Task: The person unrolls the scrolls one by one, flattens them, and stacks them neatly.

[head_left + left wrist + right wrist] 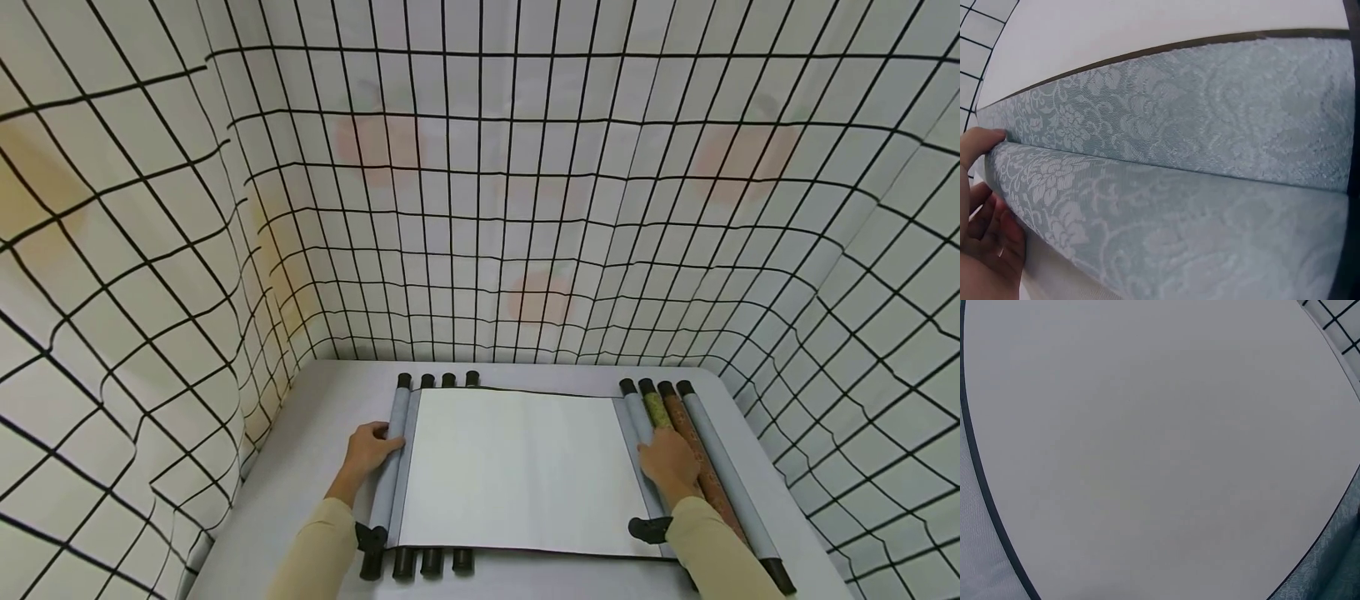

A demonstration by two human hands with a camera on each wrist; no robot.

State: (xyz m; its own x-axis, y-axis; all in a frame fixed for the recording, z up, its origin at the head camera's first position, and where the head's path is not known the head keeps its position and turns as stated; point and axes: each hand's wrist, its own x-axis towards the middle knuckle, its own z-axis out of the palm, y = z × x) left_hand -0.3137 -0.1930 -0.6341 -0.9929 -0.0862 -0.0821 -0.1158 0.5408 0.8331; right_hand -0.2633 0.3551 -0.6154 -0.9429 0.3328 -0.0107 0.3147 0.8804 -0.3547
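Note:
A hanging scroll (525,471) lies partly unrolled on the table, its blank white sheet bordered by pale blue floral brocade (1204,112). At its left end, my left hand (369,450) grips the rolled part, with the thumb on top of the brocade and the fingers around the outer side. In the left wrist view the left hand (988,206) shows at the left edge. My right hand (670,461) holds the scroll's right roll, the thumb on its inner side and the fingers mostly hidden. The right wrist view shows only the white sheet (1160,450) and its borders.
Beside the right roll lie other rolled scrolls: a green one (657,410), a brown one (708,467) and a pale blue one (738,475). Several dark rod ends (432,562) stick out under the sheet at left. A black wire grid (495,250) encloses the table (300,467).

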